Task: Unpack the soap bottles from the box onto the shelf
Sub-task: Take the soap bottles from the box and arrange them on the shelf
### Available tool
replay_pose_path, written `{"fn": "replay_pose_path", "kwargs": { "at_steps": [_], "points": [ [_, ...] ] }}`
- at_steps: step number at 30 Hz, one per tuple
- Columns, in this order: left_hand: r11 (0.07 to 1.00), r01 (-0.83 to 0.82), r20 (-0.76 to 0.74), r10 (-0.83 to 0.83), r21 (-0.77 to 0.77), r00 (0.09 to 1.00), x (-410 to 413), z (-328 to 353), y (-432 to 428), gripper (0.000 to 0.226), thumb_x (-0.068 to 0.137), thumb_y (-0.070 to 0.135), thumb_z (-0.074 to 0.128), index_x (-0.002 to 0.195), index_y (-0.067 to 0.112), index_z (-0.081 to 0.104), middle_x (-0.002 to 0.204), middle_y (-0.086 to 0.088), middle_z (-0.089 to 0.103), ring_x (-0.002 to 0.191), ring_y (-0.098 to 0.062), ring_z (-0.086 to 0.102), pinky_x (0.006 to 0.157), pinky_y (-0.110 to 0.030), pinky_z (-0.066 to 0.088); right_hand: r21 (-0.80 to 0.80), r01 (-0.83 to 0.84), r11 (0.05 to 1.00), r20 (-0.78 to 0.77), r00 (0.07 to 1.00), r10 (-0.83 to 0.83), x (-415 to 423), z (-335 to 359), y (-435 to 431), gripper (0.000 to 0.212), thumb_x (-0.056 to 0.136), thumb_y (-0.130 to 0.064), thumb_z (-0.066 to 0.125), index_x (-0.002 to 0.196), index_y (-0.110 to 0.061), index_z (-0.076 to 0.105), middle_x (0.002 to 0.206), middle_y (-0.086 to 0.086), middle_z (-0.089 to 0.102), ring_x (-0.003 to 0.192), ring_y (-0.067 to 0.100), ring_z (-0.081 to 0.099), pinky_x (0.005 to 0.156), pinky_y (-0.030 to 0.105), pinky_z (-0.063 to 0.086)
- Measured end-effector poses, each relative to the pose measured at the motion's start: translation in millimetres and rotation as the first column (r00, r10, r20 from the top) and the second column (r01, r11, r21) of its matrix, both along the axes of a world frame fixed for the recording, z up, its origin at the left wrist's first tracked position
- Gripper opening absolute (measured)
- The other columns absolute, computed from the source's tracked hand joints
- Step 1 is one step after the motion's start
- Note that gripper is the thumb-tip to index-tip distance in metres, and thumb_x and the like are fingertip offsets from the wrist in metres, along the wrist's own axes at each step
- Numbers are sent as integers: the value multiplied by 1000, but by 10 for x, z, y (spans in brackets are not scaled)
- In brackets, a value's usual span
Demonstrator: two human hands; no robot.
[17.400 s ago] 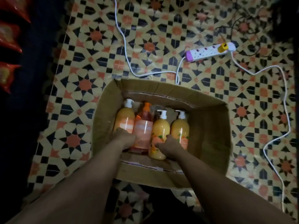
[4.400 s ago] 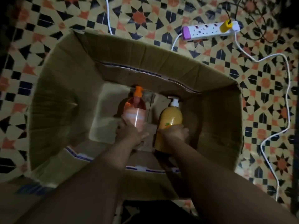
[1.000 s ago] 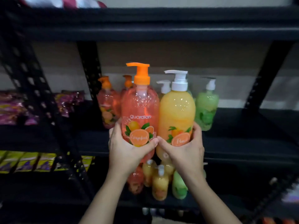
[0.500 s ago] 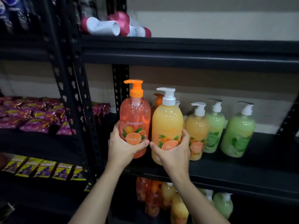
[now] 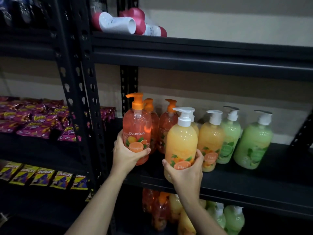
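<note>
While each bare forearm reaches up from the bottom edge, the left hand (image 5: 126, 154) wraps its fingers round the lower body of a clear orange soap bottle (image 5: 137, 131) with an orange pump, holding it upright at the front left of the black metal shelf (image 5: 254, 185). The right hand (image 5: 186, 173) cups the base of an opaque yellow soap bottle (image 5: 181, 143) with a white pump, slightly lower, at the shelf's front lip. Both bottles are smooth, glossy, rounded plastic with fruit labels. Behind them stand two more orange bottles (image 5: 166, 126), a yellow bottle (image 5: 210, 141) and two pale green bottles (image 5: 253, 141). Crinkly purple snack packets (image 5: 33, 119) fill the neighbouring rack to the left.
</note>
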State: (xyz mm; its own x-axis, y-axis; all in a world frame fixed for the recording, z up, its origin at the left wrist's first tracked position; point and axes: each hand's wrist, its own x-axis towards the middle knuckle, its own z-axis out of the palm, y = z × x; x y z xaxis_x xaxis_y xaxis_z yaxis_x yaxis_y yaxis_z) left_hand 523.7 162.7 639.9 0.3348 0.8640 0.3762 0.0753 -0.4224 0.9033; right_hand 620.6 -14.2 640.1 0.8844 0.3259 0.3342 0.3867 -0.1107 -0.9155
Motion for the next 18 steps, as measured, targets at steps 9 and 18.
{"fn": "replay_pose_path", "kwargs": {
  "at_steps": [9, 18],
  "points": [
    [1000, 8, -24, -8, -17, 1000, 65, -208, 119, 107, 37, 55, 93, 130, 43, 40, 120, 9, 57, 114, -16, 57, 95, -45, 51, -1, -50, 999, 6, 999, 50, -38, -39, 24, 109, 58, -45, 92, 143, -28, 26, 126, -11, 40, 112, 5, 40, 88, 21, 36],
    [998, 14, 0, -14, -67, 1000, 82, -327, 202, 105, 38, 49, 95, 129, 38, 41, 119, 10, 59, 109, -13, 60, 94, -44, 53, 25, -50, 998, -9, 999, 50, -54, -52, 84, 109, 57, -44, 93, 143, -26, 27, 126, -9, 43, 112, 7, 44, 88, 20, 37]
  ]
}}
